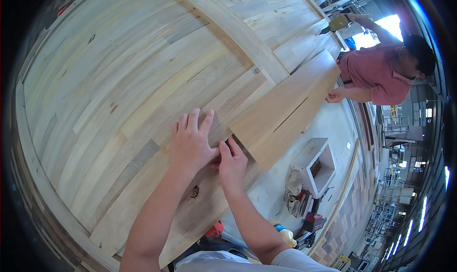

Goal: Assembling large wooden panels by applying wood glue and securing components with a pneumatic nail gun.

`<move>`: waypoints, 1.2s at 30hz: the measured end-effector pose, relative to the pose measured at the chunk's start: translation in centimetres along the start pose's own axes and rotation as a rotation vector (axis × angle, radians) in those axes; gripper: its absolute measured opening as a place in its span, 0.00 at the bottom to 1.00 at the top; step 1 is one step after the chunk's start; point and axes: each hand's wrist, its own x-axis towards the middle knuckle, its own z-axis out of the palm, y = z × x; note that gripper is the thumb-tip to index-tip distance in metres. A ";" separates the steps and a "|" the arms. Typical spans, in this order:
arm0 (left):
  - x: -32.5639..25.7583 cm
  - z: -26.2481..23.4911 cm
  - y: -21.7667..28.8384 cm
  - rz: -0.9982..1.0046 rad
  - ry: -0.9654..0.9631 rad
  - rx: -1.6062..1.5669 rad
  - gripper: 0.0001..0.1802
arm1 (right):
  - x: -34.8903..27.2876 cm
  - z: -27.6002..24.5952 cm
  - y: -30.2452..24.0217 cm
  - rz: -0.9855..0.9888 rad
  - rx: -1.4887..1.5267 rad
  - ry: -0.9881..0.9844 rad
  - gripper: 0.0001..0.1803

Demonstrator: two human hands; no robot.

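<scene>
The left hand lies palm down on the rail, the wide plank along the near edge of the panel. Its fingers are spread and straight, pressing flat with nothing gripped, their tips just beside the lower end of a ridged strip. The right hand is bent in toward the left thumb, its thumb and forefinger close together by the near corner of the board; whether they pinch anything cannot be told, as the fingertips hide the spot.

The panel, made of many pale strips, fills the left and middle of the view. The board, browner and with a long dark slot, lies slantwise to the right of the ridged strip, reaching toward a co-worker in a red shirt. One of the co-worker's hands is at the board's edge; the other holds a yellowish tool over the panel's far side.

Below the board, a white box with brown bits inside stands on a pale surface, red and black tools near it. A dark knot shows in the rail between the forearms
</scene>
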 end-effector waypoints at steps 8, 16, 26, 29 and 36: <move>0.4 -0.3 0.4 0.016 -0.017 -0.024 0.45 | -3.2 -1.1 2.0 -0.341 -0.169 -0.024 0.20; -1.5 -1.3 -0.5 0.255 0.003 -0.085 0.39 | -4.2 -16.4 5.1 -0.156 -0.083 0.282 0.15; -5.0 -2.6 1.9 0.124 -0.209 -0.428 0.21 | 4.7 -17.1 0.0 -0.145 0.306 -0.015 0.12; -7.7 -5.4 1.2 0.022 -0.290 -0.466 0.20 | 2.1 -17.8 1.1 -0.128 0.303 -0.192 0.12; -18.9 -7.8 0.6 -0.014 -0.176 -0.292 0.21 | -4.9 -16.7 5.3 -0.016 0.169 -0.240 0.14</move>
